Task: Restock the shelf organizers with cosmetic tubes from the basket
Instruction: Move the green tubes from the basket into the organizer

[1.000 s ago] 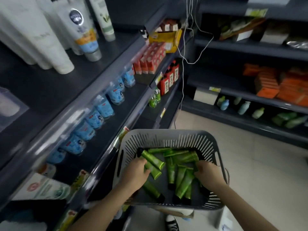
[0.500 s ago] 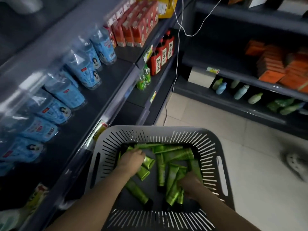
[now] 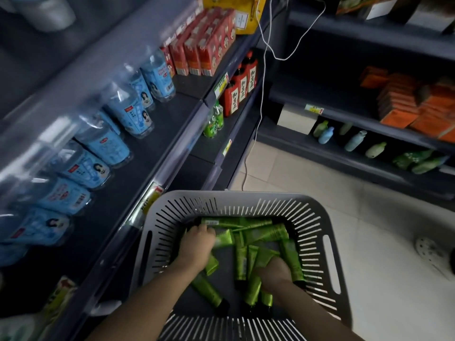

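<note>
Presently, inside basket [image 3: 317, 217]: left hand [image 3: 197, 244], left half, grip curled round one tube [image 3: 224, 238] lying crosswise; right hand [image 3: 273, 270], near-right, over lengthwise tubes [image 3: 240, 262], grip unreadable. Shelf [image 3: 157, 148]: left of basket.

A grey slotted basket [image 3: 309, 217] is sitting just beside the dark shelf [image 3: 147, 156] edge, holding green tubes [image 3: 263, 232]. The left hand [image 3: 197, 247] is gripping some near the basket's far-left corner. The right hand [image 3: 275, 271] is lying over others toward its near-right side, fingers hidden.

the basket [image 3: 317, 232] stands open-topped; its slotted walls ring the green tubes [image 3: 264, 233], and the shelf edge [image 3: 157, 173] crowds its left.
</note>
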### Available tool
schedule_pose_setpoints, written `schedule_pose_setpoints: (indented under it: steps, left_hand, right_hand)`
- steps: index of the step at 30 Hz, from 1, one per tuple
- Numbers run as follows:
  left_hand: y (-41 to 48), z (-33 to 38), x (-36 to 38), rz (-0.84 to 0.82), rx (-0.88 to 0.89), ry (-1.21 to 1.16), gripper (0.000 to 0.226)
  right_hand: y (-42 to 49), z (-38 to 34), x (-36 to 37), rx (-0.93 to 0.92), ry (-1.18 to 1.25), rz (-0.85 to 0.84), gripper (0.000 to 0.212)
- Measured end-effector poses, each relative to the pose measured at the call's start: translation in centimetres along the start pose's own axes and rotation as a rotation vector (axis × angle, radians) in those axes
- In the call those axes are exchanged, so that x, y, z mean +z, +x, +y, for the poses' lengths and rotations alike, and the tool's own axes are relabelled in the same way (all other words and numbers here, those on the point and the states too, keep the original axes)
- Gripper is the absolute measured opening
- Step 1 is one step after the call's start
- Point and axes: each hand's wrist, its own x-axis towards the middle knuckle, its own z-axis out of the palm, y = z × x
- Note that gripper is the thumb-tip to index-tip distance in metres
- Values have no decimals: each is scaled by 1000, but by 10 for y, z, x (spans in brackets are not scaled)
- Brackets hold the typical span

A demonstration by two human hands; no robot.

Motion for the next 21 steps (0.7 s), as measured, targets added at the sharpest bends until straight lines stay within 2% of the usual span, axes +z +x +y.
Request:
schedule_pose_setpoints:
  steps: [3, 6, 9, 13, 21]
  left_hand:
    - [-13, -2, -3, 56, -86, -264, 35]
    - [-42, 2, -30, 200, -77, -434, 27]
    - [-72, -3, -56, 312, -59, -569, 22]
    - [-121, -13, -105, 475, -59, -648, 23]
    - [-234, -35, -188, 770, -91, -727, 25]
  right_hand:
    - [-10, -10, -8, -118, 14, 21, 23]
    - [-28, -22, -23, -228, 117, 50, 11]
    - [-53, -40, -40, -346, 259, 25, 19]
    - [-110, -78, -70, -497, 479, -62, 16]
    - [-240, -140, -92, -902, 570, -240, 9]
